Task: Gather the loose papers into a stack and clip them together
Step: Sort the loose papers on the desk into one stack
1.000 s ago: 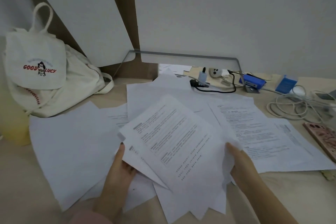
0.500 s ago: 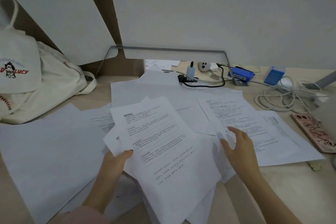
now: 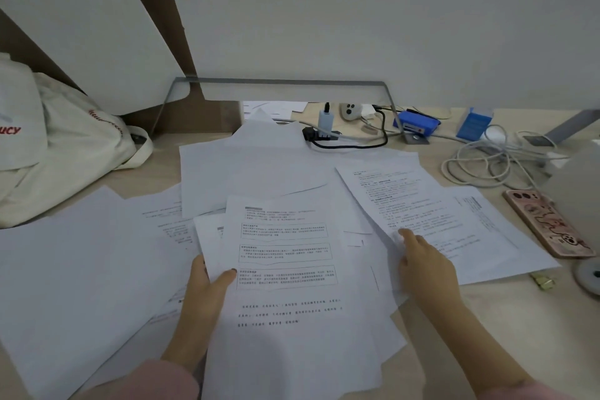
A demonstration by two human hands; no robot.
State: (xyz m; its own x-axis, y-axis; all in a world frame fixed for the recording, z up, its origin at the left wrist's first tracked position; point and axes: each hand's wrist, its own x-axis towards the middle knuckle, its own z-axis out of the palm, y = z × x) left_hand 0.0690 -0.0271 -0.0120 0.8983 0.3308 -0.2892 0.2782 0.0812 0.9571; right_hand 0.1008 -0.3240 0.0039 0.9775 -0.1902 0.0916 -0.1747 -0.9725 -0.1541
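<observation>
Loose white sheets lie spread over the wooden desk (image 3: pixel 506 312). My left hand (image 3: pixel 207 282) grips the left edge of a small gathered bunch of papers (image 3: pixel 292 295), thumb on the top printed page. My right hand (image 3: pixel 422 260) reaches to a printed sheet (image 3: pixel 422 201) lying to the right, its fingers at that sheet's lower left edge; whether it pinches the edge is unclear. Blank sheets (image 3: pixel 78 269) cover the left side of the desk. A small gold clip (image 3: pixel 541 280) lies on the desk at the right.
A cream canvas bag (image 3: pixel 65 153) slumps at the back left. Behind the papers stand a metal riser (image 3: pixel 279 83), a black cable (image 3: pixel 357 143), a blue box (image 3: pixel 415 125) and coiled white cords (image 3: pixel 487 162). A pink-cased phone (image 3: pixel 548 221) lies at the right.
My right hand let go of the bunch's right edge and moved right and forward to the printed sheet. My left hand turned the bunch more upright. The view shifted right.
</observation>
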